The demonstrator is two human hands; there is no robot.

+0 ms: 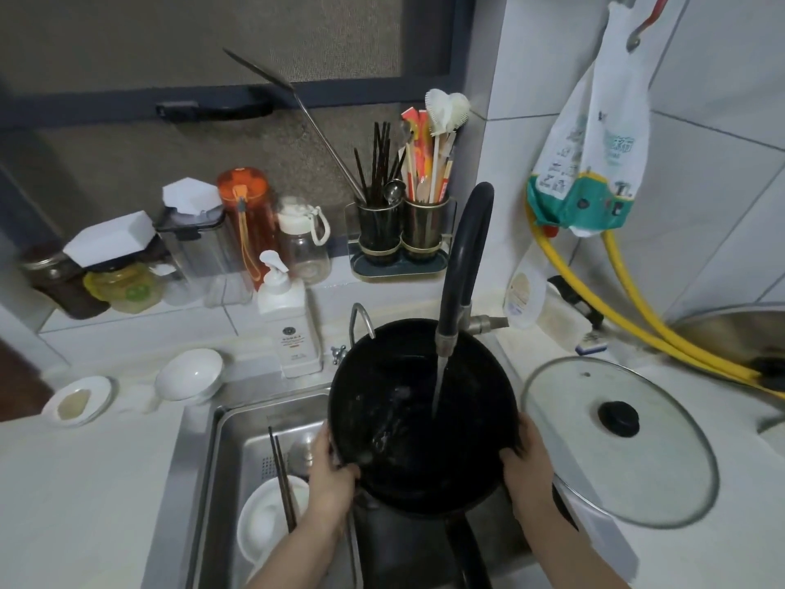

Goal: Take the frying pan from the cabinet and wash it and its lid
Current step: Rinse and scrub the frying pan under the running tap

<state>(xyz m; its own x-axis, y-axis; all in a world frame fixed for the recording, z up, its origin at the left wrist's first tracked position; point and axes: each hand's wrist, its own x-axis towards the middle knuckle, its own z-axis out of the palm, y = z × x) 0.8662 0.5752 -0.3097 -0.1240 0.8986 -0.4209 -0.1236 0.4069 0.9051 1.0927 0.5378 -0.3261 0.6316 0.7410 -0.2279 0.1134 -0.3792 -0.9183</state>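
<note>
A black frying pan is held tilted over the steel sink, its handle pointing toward me. Water runs from the black tap into the pan. My left hand grips the pan's left rim. My right hand grips its right rim. The glass lid with a black knob lies flat on the counter to the right of the sink, apart from both hands.
In the sink sits a white bowl with chopsticks across it. A soap dispenser, a white bowl and a saucer stand behind-left. Utensil holders, jars, yellow hoses and a hanging bag line the back.
</note>
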